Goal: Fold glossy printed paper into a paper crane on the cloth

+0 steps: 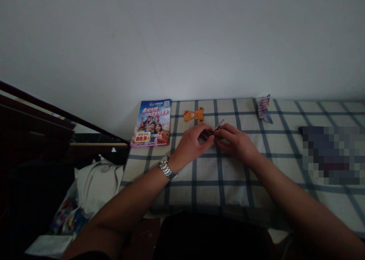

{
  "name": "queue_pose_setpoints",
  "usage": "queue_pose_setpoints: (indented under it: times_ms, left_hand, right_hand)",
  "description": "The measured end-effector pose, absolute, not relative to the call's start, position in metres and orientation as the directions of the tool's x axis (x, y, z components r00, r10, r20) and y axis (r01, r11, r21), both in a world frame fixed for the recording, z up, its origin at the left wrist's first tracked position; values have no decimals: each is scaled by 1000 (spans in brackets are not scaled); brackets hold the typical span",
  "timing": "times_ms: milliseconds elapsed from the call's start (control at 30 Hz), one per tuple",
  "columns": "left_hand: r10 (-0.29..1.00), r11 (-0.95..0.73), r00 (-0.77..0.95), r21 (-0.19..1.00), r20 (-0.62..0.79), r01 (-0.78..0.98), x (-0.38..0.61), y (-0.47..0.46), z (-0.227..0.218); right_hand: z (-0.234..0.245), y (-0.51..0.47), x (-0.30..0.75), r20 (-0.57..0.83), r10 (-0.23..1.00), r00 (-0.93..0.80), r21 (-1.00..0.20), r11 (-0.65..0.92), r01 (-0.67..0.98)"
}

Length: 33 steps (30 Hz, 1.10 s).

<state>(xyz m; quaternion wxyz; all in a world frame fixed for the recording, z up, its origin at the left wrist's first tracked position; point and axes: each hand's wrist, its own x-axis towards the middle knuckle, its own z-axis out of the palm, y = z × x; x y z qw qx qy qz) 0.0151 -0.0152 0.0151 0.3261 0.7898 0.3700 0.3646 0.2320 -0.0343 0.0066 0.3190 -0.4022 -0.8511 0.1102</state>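
Observation:
Over the checked cloth, my left hand (190, 141) and my right hand (238, 141) meet with their fingertips pinched together. Between them is a small folded piece of printed paper (219, 124), of which only a thin blue and white corner sticks out above the fingers. The rest of it is hidden by the hands. A metal-band watch (167, 167) is on my left wrist. Just beyond my left hand lies a flat orange-brown bear figure (194, 115). Further left is a stack of blue and pink leaflets (154, 124), printed side up.
A folded, printed paper piece (264, 108) stands near the wall at the back right. A dark, blurred-out object (327, 153) lies on the checked cloth (182, 193) at the right. White bags (98, 184) and a dark wooden rail (61, 111) are at the left.

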Motion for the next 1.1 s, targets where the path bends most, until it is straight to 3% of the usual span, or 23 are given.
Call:
queue_pose_setpoints:
  times_ms: [300,567,1100]
  left_hand:
    - [856,-423,440,856,271,298,14,-13,12]
    - [817,-290,536,955,212,63,12,-8,6]
    - [816,-309,522,951,249,30,15,-5,-4]
  right_hand:
    - [8,-35,231,480,730,-486,-441,680,586]
    - [5,-35,235,512,727,-457,-425,677,600]
    - [7,-35,236,480,742,-469,-384,658,648]
